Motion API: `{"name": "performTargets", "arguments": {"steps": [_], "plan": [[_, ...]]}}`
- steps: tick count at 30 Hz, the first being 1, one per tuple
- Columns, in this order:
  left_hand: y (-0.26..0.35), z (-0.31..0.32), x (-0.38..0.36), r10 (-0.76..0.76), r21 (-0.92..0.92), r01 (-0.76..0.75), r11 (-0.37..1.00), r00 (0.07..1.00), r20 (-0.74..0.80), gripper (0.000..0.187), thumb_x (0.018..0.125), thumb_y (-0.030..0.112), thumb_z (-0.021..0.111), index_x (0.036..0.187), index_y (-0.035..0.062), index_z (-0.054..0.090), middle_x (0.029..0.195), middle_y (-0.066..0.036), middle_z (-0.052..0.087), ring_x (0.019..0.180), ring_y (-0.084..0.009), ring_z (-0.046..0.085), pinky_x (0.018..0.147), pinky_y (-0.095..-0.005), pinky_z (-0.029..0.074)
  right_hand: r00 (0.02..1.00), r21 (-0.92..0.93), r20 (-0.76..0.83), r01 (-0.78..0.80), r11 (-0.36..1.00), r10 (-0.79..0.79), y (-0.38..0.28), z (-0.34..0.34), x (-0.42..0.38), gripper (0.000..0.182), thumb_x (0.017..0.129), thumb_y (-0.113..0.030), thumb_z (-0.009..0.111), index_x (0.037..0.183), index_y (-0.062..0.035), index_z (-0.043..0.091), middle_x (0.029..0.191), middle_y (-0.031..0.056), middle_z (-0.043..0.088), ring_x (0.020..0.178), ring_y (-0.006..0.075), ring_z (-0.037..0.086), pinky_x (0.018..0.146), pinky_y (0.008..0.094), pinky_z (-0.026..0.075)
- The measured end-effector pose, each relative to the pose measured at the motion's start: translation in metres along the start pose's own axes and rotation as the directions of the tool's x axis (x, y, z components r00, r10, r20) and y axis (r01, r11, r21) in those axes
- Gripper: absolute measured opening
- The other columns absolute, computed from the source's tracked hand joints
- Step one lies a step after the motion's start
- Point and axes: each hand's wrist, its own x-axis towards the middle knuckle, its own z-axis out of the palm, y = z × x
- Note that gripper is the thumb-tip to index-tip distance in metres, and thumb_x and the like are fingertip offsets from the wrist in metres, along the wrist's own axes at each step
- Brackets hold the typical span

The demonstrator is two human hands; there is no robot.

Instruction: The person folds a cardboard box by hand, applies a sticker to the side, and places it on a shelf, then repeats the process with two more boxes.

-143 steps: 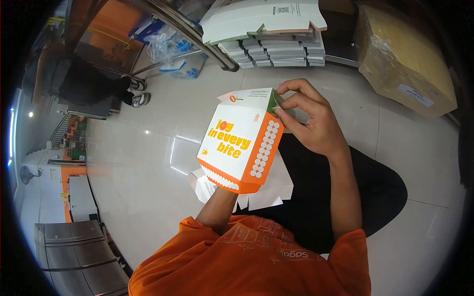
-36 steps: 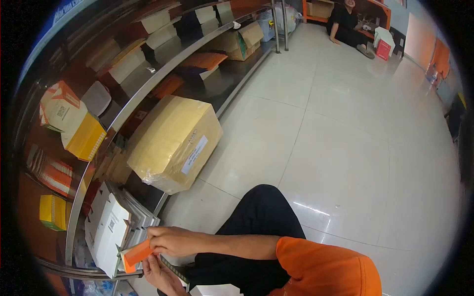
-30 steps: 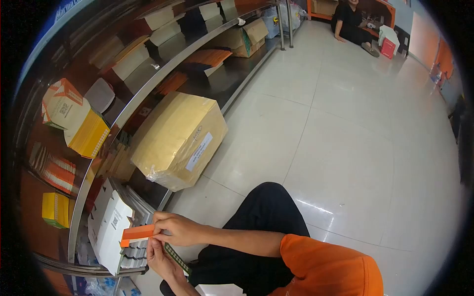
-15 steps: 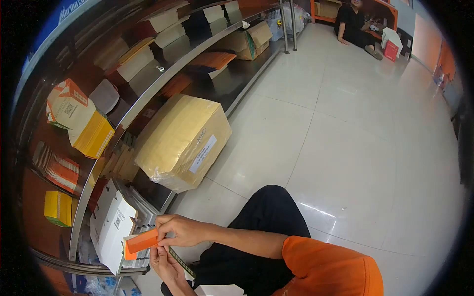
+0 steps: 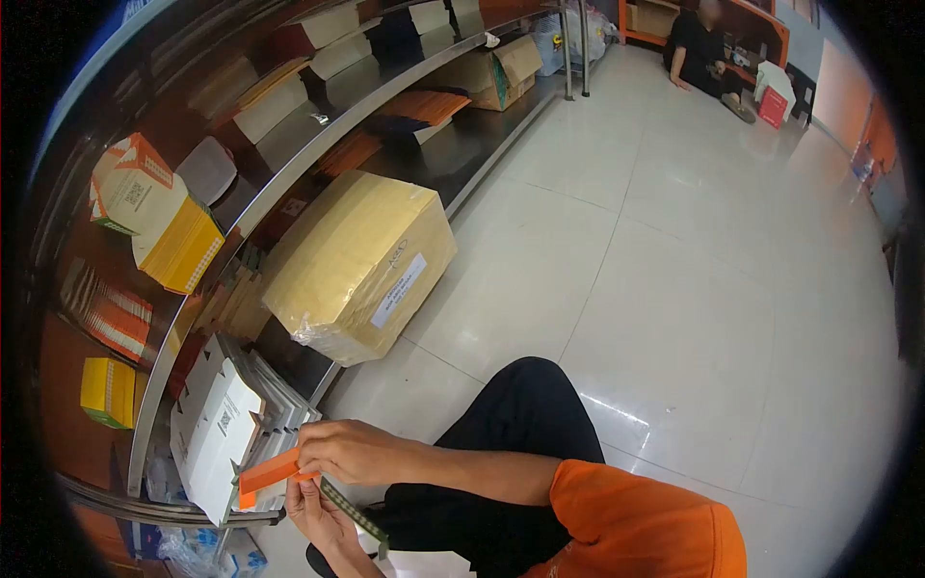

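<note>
Gripping the orange card [image 5: 270,470] near and on the left, the right hand [image 5: 344,449] pinches its right end and the left hand [image 5: 328,522] its near edge; working remotely, I judge that an uneven squeeze from either could crease it. Just beyond, the white carton stack [image 5: 200,438] carries a square code [image 5: 227,416] whose neighbouring print I can't read, and farther on the wrapped box [image 5: 347,250] has a white label [image 5: 398,291] too blurred for me, while a person [image 5: 699,53] sits far right.

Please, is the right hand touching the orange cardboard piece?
Touching. The head view shows the right hand gripping one end of the orange cardboard piece, no gap visible.
</note>
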Motion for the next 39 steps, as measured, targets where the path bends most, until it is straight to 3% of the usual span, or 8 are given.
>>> {"name": "performTargets", "arguments": {"steps": [8, 13, 16, 19, 23, 30, 34, 39], "plan": [[0.011, 0.02, -0.003, -0.041, -0.228, 0.047, 0.973, 0.999, 0.032, 0.045, 0.092, 0.004, 0.059, 0.135, -0.0006, 0.044, 0.125, -0.014, 0.056, 0.113, -0.0229, 0.058, 0.098, -0.0337, 0.047, 0.997, 0.094, -0.081, 0.027, 0.995, -0.019, 0.002, 0.01, 0.001, 0.006, 0.084, -0.007, 0.065, 0.087, -0.0013, 0.068, 0.095, 0.0103, 0.059, 0.095, 0.0277, 0.058, 0.085, 0.0359, 0.047], [0.021, 0.03, -0.013, -0.045, -0.058, 0.041, 0.997, 0.996, -0.077, 0.043, 0.088, -0.001, 0.059, 0.13, -0.0027, 0.046, 0.128, -0.013, 0.055, 0.116, -0.023, 0.056, 0.099, -0.0348, 0.045, 0.997, 0.175, -0.02, -0.069, 0.982, 0.073, 0.012, 0.004, 0.007, 0.012, 0.074, -0.01, 0.078, 0.084, -0.0062, 0.072, 0.119, 0.0157, 0.059, 0.121, 0.0319, 0.05, 0.105, 0.0416, 0.036], [0.019, 0.021, -0.012, 0.004, -0.123, -0.009, 0.992, 0.999, -0.045, 0.036, 0.093, 0.001, 0.055, 0.129, -0.0019, 0.05, 0.129, -0.013, 0.055, 0.119, -0.0221, 0.054, 0.102, -0.0374, 0.042, 0.977, 0.52, 0.083, -0.209, 0.828, 0.194, 0.022, 0.021, 0.011, 0.01, 0.075, 0.003, 0.075, 0.083, 0.0007, 0.069, 0.131, 0.0204, 0.055, 0.122, 0.0284, 0.055, 0.1, 0.0391, 0.045], [0.02, 0.013, -0.015, -0.01, -0.229, 0.009, 0.973, 1.0, 0.0, 0.035, 0.093, 0.003, 0.055, 0.128, -0.0003, 0.052, 0.127, -0.01, 0.056, 0.114, -0.0197, 0.055, 0.097, -0.0361, 0.044, 0.965, 0.551, 0.14, -0.263, 0.792, 0.224, 0.019, 0.03, 0.007, 0.015, 0.077, 0.007, 0.073, 0.089, 0.0041, 0.066, 0.133, 0.0206, 0.054, 0.122, 0.0263, 0.055, 0.098, 0.0374, 0.048], [0.021, 0.0, -0.012, -0.043, -0.167, 0.043, 0.985, 0.999, 0.002, 0.037, 0.092, 0.005, 0.056, 0.128, 0.0002, 0.052, 0.124, -0.01, 0.057, 0.112, -0.0194, 0.056, 0.096, -0.0358, 0.044, 0.93, 0.478, 0.161, -0.367, 0.798, 0.331, 0.014, 0.035, 0.007, 0.046, 0.077, -0.001, 0.077, 0.116, -0.0015, 0.054, 0.125, 0.0157, 0.058, 0.116, 0.0247, 0.057, 0.1, 0.0392, 0.046], [0.021, 0.0, -0.022, -0.061, 0.177, 0.06, 0.982, 0.998, 0.004, 0.052, 0.097, 0.03, 0.051, 0.139, 0.0022, 0.039, 0.123, -0.011, 0.058, 0.107, -0.0192, 0.058, 0.097, -0.0369, 0.042, 0.958, 0.025, 0.193, -0.222, 0.975, 0.213, 0.01, 0.031, 0.008, 0.052, 0.079, -0.005, 0.074, 0.126, -0.0022, 0.051, 0.123, 0.0154, 0.058, 0.115, 0.0297, 0.058, 0.098, 0.0397, 0.045], [0.021, -0.001, -0.011, -0.089, -0.071, 0.088, 0.994, 0.996, -0.017, 0.061, 0.103, 0.051, 0.032, 0.136, 0.0006, 0.041, 0.123, -0.014, 0.058, 0.11, -0.0226, 0.059, 0.097, -0.0409, 0.043, 0.95, 0.016, 0.211, -0.237, 0.971, 0.229, 0.002, 0.034, 0.009, 0.049, 0.078, -0.004, 0.072, 0.123, -0.0013, 0.053, 0.123, 0.0182, 0.057, 0.115, 0.0342, 0.057, 0.096, 0.0387, 0.045], [0.024, -0.005, -0.002, 0.014, -0.105, -0.038, 0.994, 0.976, -0.218, 0.049, 0.104, 0.038, 0.041, 0.126, -0.0038, 0.051, 0.12, -0.013, 0.061, 0.103, -0.0211, 0.063, 0.091, -0.0373, 0.05, 0.975, -0.026, 0.194, -0.107, 0.994, 0.11, 0.011, 0.04, 0.006, 0.046, 0.078, -0.007, 0.073, 0.121, -0.0035, 0.056, 0.124, 0.0181, 0.057, 0.115, 0.0356, 0.057, 0.096, 0.042, 0.045]]}}
